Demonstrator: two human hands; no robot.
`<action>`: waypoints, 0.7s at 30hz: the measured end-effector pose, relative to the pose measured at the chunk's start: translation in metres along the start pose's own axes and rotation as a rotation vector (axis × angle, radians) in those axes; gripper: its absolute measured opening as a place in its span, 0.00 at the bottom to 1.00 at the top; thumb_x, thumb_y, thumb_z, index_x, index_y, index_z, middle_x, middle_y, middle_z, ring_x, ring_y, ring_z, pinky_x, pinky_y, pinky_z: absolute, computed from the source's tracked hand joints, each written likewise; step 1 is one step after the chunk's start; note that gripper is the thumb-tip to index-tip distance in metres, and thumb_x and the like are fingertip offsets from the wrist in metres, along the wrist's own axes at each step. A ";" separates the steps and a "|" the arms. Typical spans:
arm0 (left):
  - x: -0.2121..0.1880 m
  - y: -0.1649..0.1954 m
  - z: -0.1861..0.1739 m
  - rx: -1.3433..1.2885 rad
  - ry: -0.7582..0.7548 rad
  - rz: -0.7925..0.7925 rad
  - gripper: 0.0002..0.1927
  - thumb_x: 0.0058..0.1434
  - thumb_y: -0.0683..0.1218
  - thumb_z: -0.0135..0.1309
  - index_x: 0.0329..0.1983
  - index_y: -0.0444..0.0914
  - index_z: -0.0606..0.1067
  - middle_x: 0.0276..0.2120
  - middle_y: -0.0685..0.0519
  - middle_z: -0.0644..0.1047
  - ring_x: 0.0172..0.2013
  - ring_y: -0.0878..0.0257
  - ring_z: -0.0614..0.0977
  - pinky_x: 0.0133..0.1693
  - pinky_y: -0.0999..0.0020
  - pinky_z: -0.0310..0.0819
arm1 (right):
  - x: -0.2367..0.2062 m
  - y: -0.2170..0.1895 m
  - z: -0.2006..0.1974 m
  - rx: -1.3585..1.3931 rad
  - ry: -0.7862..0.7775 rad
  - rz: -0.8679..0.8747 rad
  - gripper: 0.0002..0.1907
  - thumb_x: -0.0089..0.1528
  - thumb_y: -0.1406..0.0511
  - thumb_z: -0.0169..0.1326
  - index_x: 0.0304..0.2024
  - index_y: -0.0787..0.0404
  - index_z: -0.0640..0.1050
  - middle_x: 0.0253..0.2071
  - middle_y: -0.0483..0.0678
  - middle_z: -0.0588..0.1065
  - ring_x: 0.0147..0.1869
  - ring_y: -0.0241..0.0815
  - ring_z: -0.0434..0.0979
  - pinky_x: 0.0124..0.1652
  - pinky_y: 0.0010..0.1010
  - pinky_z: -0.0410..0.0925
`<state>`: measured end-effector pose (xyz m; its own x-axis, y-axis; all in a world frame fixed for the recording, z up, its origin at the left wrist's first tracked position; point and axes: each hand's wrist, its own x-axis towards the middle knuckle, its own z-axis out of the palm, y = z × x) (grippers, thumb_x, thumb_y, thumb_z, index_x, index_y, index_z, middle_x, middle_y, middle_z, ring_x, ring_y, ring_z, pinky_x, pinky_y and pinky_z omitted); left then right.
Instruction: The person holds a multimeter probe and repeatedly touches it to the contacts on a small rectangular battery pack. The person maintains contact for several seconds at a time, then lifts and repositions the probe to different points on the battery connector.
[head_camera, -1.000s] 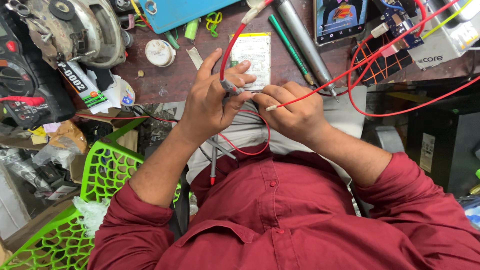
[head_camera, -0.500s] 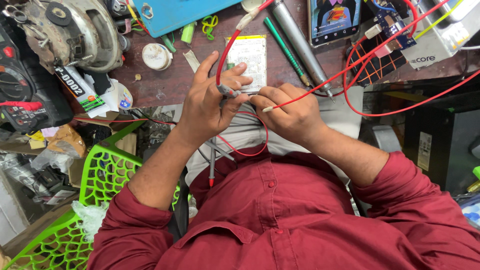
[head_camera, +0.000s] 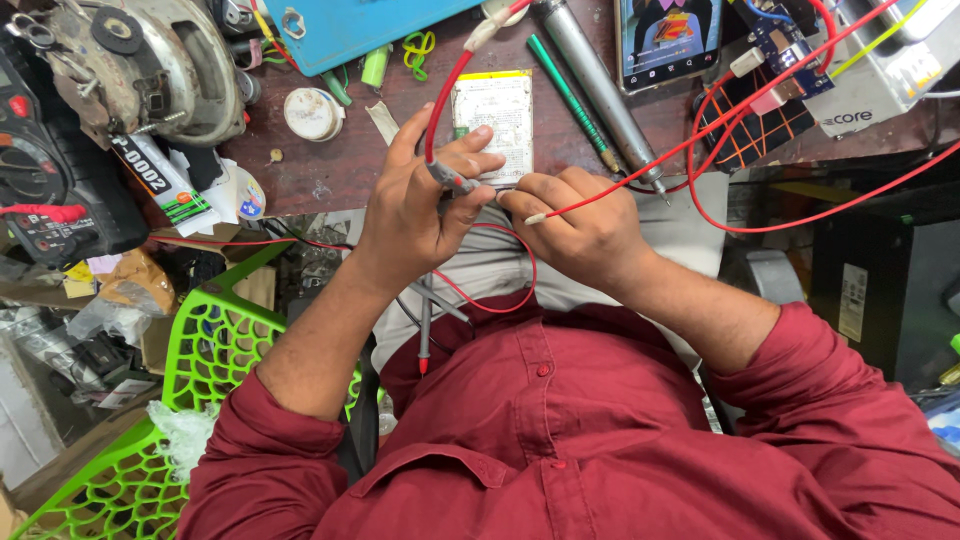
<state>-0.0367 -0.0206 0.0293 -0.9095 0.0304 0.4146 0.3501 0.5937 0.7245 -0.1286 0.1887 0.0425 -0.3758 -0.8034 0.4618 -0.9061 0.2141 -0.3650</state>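
Note:
My left hand (head_camera: 415, 205) pinches a small grey clip-like connector (head_camera: 452, 181) at the end of a red wire (head_camera: 445, 95) that runs up to the bench. My right hand (head_camera: 580, 225) is closed on another red wire (head_camera: 640, 180), whose pale bare tip (head_camera: 535, 217) points at the connector. The two hands almost touch, just in front of the bench edge, over my lap. A thin red loop of wire (head_camera: 520, 290) hangs below them. Behind the hands a small white and yellow circuit board (head_camera: 495, 120) lies on the brown bench.
On the bench lie a grey metal tube (head_camera: 600, 90), a green pen (head_camera: 565, 95), a phone (head_camera: 668, 40), a blue panel (head_camera: 370, 25), a round motor housing (head_camera: 150, 65) and a black multimeter (head_camera: 40, 190). A green plastic chair (head_camera: 190, 360) stands at left. A probe (head_camera: 425, 330) hangs at my lap.
The view has shifted slightly. Both hands stay together on the wires with almost no movement; the bare wire tip stays close to the connector.

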 end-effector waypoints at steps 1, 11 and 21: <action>0.000 0.000 0.001 -0.001 -0.001 -0.002 0.17 0.74 0.44 0.57 0.57 0.41 0.62 0.51 0.52 0.83 0.62 0.53 0.81 0.71 0.35 0.54 | 0.000 0.001 0.000 0.005 0.001 0.001 0.14 0.57 0.71 0.64 0.46 0.55 0.80 0.45 0.42 0.77 0.37 0.40 0.75 0.35 0.32 0.69; 0.000 -0.002 0.002 -0.006 0.000 0.011 0.17 0.74 0.43 0.57 0.57 0.41 0.61 0.51 0.52 0.83 0.61 0.53 0.81 0.71 0.36 0.55 | -0.001 0.001 0.001 0.012 -0.001 0.004 0.15 0.57 0.71 0.65 0.46 0.55 0.80 0.44 0.42 0.77 0.38 0.41 0.75 0.36 0.33 0.69; -0.001 0.000 0.001 -0.016 0.013 0.021 0.18 0.73 0.43 0.58 0.57 0.41 0.61 0.51 0.51 0.82 0.60 0.51 0.82 0.70 0.36 0.57 | -0.002 -0.002 0.002 0.017 0.017 0.003 0.14 0.57 0.71 0.65 0.45 0.56 0.79 0.44 0.42 0.77 0.38 0.42 0.75 0.36 0.34 0.69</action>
<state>-0.0361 -0.0192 0.0284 -0.8988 0.0322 0.4372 0.3729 0.5803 0.7240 -0.1260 0.1888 0.0408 -0.3815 -0.7931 0.4747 -0.9017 0.2064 -0.3799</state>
